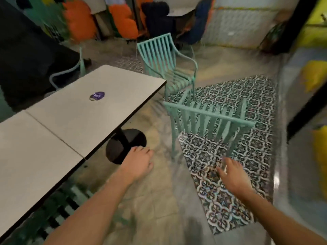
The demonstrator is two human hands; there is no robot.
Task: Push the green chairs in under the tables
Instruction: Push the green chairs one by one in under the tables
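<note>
Reaching ahead with both hands empty, fingers loose: my right hand is nearer the closest green chair, whose backrest runs crosswise just beyond it, pulled out right of the counter; my left hand trails.

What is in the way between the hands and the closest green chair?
Nothing that shows. The left hand and the right hand are both open above bare floor, a little short of the nearest green chair. Between that chair and the table there is only floor and the table's black base.
</note>
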